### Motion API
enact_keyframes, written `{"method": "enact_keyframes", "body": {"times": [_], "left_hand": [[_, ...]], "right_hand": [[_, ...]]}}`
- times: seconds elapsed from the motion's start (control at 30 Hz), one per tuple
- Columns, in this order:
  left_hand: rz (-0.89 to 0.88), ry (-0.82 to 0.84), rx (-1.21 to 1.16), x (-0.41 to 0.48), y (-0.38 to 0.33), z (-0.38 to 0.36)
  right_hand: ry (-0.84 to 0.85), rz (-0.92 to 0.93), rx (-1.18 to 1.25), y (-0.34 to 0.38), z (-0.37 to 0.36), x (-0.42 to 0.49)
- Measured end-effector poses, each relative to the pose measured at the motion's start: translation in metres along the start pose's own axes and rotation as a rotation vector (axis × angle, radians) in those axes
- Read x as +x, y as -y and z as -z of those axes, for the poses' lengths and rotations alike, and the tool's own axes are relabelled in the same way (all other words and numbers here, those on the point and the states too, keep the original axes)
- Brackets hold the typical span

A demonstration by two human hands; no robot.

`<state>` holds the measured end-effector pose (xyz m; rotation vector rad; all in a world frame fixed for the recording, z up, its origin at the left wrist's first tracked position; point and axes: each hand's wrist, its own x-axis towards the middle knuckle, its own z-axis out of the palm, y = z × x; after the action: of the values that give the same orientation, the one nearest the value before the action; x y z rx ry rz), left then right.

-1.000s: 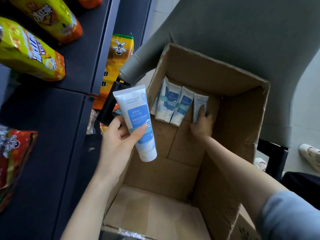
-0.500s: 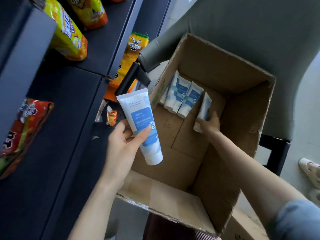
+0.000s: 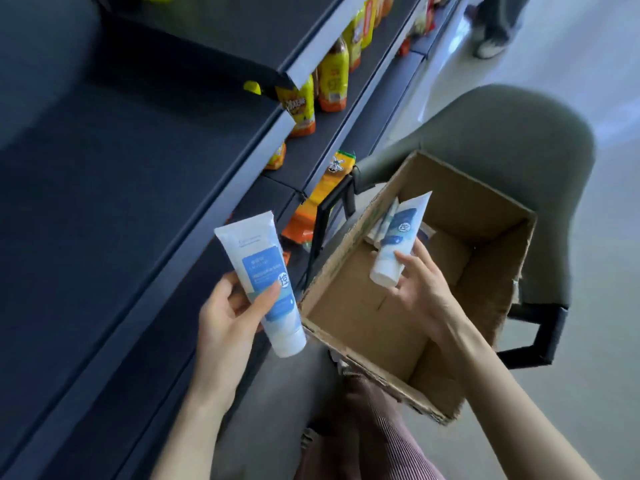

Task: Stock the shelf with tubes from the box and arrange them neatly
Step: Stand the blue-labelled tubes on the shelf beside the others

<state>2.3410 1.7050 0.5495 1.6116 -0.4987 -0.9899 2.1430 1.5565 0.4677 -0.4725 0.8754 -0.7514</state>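
Note:
My left hand (image 3: 228, 317) grips a white and blue tube (image 3: 263, 271), cap down, in front of the dark shelf (image 3: 114, 174). My right hand (image 3: 420, 282) holds a second white and blue tube (image 3: 398, 237), cap down, over the open cardboard box (image 3: 491, 299). More tubes (image 3: 381, 223) lean against the box's far left wall, partly hidden behind the held tube. The shelf board nearest my left hand is bare.
The box rests on a grey chair (image 3: 502, 140) with black legs. Yellow and orange snack bags and bottles (image 3: 332, 77) stand on shelves further along. An orange packet (image 3: 322, 199) sticks out by the chair. Someone's feet (image 3: 491, 43) are at the top right.
My right hand has lifted a tube out of the box's bottom to above its rim. The view has swung up and left, showing more of the shelf. My left hand keeps its tube.

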Motion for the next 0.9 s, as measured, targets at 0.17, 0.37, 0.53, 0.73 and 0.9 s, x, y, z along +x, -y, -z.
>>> {"method": "enact_keyframes", "body": {"times": [0.17,0.37,0.53,0.73,0.9], "left_hand": [[-0.141,0.02,0.014,-0.04,-0.04,0.03],[-0.354,0.001,0.048,-0.092,-0.101,0.067],[-0.54,-0.106,0.081,-0.141,-0.15,0.098],[-0.72,-0.219,0.128,-0.196,-0.197,0.131],[-0.79,-0.362,0.131,-0.234,-0.224,0.16]], "right_hand": [[0.247,-0.008,-0.113,0.014,-0.071,-0.056],[0.494,0.002,-0.175,0.023,-0.146,-0.12],[0.644,0.089,-0.338,0.042,-0.205,-0.167],[0.823,0.221,-0.481,0.059,-0.261,-0.213],[0.969,0.273,-0.554,0.066,-0.302,-0.238]]}}
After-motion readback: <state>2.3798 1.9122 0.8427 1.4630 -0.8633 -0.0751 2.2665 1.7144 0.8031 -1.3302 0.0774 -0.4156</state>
